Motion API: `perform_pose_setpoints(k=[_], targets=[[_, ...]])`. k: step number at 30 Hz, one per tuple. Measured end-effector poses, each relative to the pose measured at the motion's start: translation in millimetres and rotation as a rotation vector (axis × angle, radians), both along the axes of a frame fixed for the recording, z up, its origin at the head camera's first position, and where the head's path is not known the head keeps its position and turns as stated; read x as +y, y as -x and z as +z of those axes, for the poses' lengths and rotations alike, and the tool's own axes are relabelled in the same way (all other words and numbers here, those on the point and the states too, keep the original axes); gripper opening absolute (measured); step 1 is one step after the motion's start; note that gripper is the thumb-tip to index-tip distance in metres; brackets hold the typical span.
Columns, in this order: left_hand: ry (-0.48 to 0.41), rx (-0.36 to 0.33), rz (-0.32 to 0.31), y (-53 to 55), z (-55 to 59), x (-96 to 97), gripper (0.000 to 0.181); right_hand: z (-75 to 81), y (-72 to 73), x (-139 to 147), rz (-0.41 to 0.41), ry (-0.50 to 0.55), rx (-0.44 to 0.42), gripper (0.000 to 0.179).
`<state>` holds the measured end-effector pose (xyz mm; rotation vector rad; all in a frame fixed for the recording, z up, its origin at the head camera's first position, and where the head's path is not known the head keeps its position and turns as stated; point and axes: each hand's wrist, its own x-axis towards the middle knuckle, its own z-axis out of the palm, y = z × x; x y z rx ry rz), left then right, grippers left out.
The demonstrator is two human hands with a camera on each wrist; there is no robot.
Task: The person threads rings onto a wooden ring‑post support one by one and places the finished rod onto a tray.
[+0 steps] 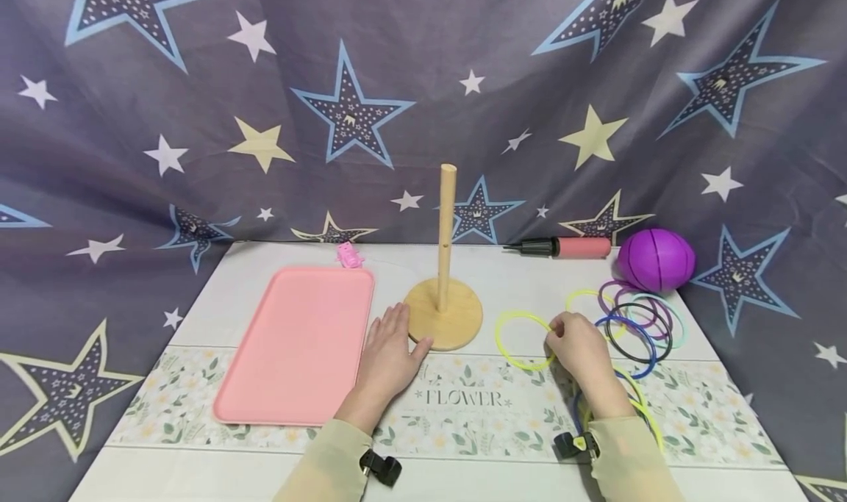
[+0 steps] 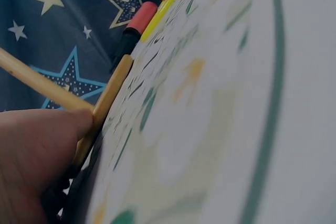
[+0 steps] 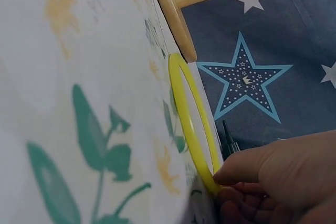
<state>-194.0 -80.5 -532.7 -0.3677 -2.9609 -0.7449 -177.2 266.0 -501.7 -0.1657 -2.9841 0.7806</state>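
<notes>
A wooden stand with a round base and an upright dowel is in the middle of the table. My left hand lies with extended fingers at the left edge of the base, its thumb against the rim. To the right of the stand, my right hand pinches a yellow ring between thumb and fingers. The right wrist view shows the yellow ring low over the tabletop, its far end near the wooden base.
Several coloured rings lie overlapping at the right, some partly under my right forearm. A purple ball and a red-and-black hand pump stand at the back right. A pink tray is at the left, with a small pink toy behind it.
</notes>
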Motion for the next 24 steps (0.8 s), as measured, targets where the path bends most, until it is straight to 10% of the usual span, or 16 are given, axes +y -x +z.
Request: perform_pose_setpoints(k=[14,24], targets=[[0.013,0.042,0.026,-0.9,-0.2,6.1,0.087,9.5,-4.9,5.4,0.007,0.07,-0.024,0.015],[0.01,0.072,0.025,-4.2,-8.1,2.3,0.084,34.9,-10.5,2.7,0.046,0.176,0.179,0.019]])
